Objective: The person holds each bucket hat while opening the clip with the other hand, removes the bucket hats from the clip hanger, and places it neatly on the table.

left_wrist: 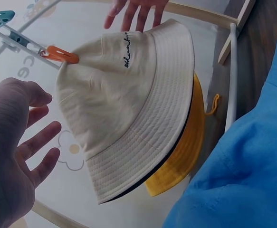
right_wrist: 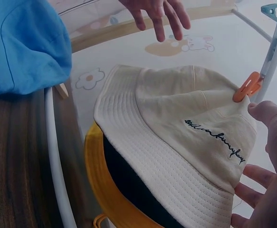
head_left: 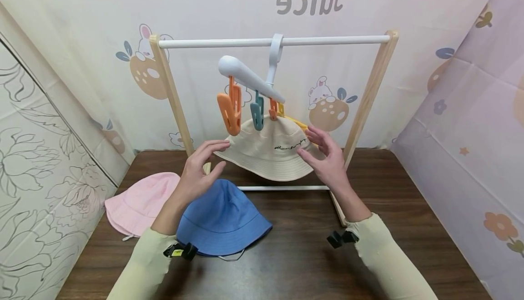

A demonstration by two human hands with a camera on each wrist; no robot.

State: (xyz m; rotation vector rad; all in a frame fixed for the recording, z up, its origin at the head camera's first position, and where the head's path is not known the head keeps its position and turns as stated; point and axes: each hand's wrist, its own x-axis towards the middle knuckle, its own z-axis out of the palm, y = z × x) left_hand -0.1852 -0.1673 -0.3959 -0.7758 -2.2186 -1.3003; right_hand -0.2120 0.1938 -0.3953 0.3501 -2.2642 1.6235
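A cream bucket hat [head_left: 266,147] with black script hangs by its crown from an orange clip [right_wrist: 247,86] on a white hanger [head_left: 251,78]. Behind it hangs a yellow hat [left_wrist: 185,152], mostly hidden. My left hand [head_left: 204,165] is beside the hat's left brim, its fingers loosely bent and apart, holding nothing; a gap shows in the left wrist view. At the other side, my right hand [head_left: 327,158] has its thumb and fingers spread, fingertips right at the hat's edge. Nothing is gripped in it.
A wooden rack with a white top bar [head_left: 217,43] carries the hanger. Another orange clip [head_left: 230,111] and a teal clip [head_left: 257,112] hang from its near end without hats. A blue bucket hat [head_left: 225,220] and a pink one [head_left: 141,200] lie left on the dark wooden table [head_left: 294,250].
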